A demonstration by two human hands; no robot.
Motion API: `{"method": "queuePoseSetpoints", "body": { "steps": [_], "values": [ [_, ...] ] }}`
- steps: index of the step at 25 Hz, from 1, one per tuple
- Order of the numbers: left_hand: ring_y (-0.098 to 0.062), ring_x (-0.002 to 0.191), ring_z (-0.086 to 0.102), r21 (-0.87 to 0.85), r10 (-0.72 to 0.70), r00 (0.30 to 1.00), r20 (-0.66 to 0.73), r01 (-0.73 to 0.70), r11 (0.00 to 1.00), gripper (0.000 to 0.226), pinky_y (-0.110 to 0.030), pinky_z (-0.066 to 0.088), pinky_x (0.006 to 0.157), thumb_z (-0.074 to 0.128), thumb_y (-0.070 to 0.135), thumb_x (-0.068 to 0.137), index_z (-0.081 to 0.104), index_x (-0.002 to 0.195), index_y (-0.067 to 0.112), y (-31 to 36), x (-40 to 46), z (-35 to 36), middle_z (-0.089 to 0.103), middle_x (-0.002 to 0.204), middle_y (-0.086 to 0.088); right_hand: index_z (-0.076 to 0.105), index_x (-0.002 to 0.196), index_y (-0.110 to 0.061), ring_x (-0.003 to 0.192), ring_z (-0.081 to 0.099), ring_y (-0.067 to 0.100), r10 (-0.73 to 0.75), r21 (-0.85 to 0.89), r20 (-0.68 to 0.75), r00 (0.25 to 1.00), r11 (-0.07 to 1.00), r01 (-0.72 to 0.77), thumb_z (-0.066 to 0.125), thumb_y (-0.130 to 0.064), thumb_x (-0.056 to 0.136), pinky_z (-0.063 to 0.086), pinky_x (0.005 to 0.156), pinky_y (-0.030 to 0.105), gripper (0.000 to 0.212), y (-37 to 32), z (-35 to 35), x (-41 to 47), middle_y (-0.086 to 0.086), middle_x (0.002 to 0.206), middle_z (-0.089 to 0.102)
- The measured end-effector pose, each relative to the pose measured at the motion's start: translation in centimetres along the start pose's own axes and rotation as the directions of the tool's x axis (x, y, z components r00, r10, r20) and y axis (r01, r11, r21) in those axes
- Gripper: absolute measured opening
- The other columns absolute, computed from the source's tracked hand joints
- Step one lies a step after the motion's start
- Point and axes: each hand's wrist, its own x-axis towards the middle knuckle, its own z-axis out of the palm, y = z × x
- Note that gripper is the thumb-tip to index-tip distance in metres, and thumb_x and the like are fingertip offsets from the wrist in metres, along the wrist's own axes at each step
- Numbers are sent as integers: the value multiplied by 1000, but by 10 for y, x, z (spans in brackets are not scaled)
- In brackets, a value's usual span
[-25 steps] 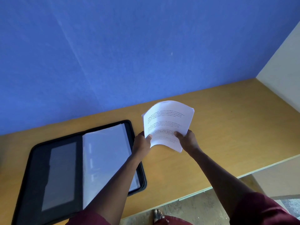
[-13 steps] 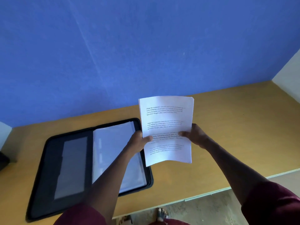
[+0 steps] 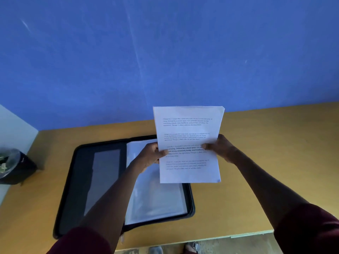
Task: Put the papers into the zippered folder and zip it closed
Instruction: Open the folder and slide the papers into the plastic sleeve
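Observation:
A stack of white printed papers (image 3: 189, 129) is held upright above the table, its lower edge over the right half of the folder. My left hand (image 3: 151, 155) grips the stack's left edge and my right hand (image 3: 221, 148) grips its right edge. The black zippered folder (image 3: 80, 180) lies open flat on the yellow table, with a grey pocket on its left half and clear plastic sleeves (image 3: 156, 198) on its right half. My left forearm crosses over the folder's middle.
The yellow table (image 3: 266, 153) stands against a blue wall. A dark bin with a clear liner (image 3: 12, 165) sits at the table's left end. The table's front edge runs along the bottom, with the floor and feet below it.
The papers went from curled and low to flat and upright, and both hands carried them left, over the folder's right half. The view has also shifted.

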Motion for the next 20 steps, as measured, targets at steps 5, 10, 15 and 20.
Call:
{"method": "queuePoseSetpoints", "body": {
  "steps": [5, 10, 15, 20],
  "values": [
    [-23, 95, 68, 221, -17, 955, -297, 86, 972, 20, -28, 50, 81, 54, 13, 100, 66, 116, 12, -29, 12, -60, 70, 119, -13, 71, 89, -19, 82, 68, 18, -35, -75, -135, 990, 997, 25, 74, 0, 81, 59, 70, 32, 21, -28, 20, 47, 4, 97, 75],
    [-23, 126, 56, 600, 24, 933, -360, 212, 772, 43, -33, 44, 103, 59, 16, 94, 55, 137, 15, -57, 20, -104, 58, 139, -5, 72, 85, -20, 82, 67, 18, -29, -57, -242, 970, 998, 16, 75, -4, 79, 56, 83, 43, 18, -47, 39, 94, -3, 91, 74],
    [-26, 138, 38, 791, 85, 954, -286, 185, 583, 66, -41, 37, 111, 64, 23, 91, 37, 150, 16, -66, 36, -117, 38, 155, -3, 70, 88, -22, 83, 69, 15, -42, -37, -284, 958, 999, 33, 75, -4, 79, 55, 81, 38, 20, -64, 64, 129, -7, 90, 74],
    [-26, 140, 29, 888, 70, 968, -241, 190, 419, 79, -45, 43, 104, 71, 35, 81, 32, 148, 18, -65, 55, -119, 36, 151, 5, 68, 104, -16, 93, 67, 24, -36, -44, -313, 949, 999, 23, 75, -10, 82, 54, 84, 37, 24, -81, 89, 160, 5, 102, 71]
  ]
}}
